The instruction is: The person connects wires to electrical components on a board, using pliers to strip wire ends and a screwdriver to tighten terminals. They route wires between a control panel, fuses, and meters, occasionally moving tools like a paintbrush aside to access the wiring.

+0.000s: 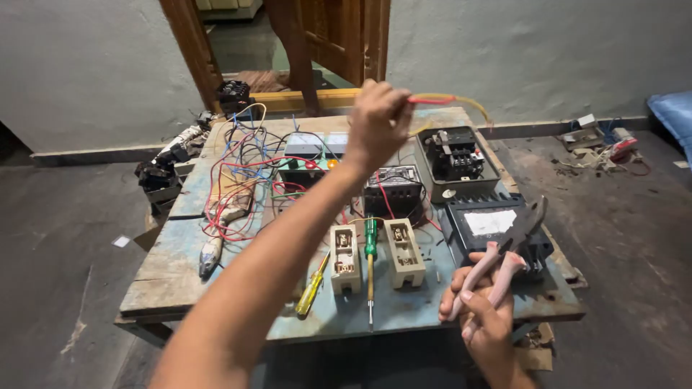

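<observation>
Wire (443,100) pinched in raised left hand (376,122); right hand (481,306) grips pliers (508,252), seemingly past the table edge (346,333).

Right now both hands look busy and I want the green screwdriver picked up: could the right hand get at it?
Probably not yet: the right hand grips pink-handled pliers. The green screwdriver lies uncovered nearby.

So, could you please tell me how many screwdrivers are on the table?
2: a yellow screwdriver near the front edge, and a green screwdriver between the two beige blocks. More could be hidden under the wires.
</observation>
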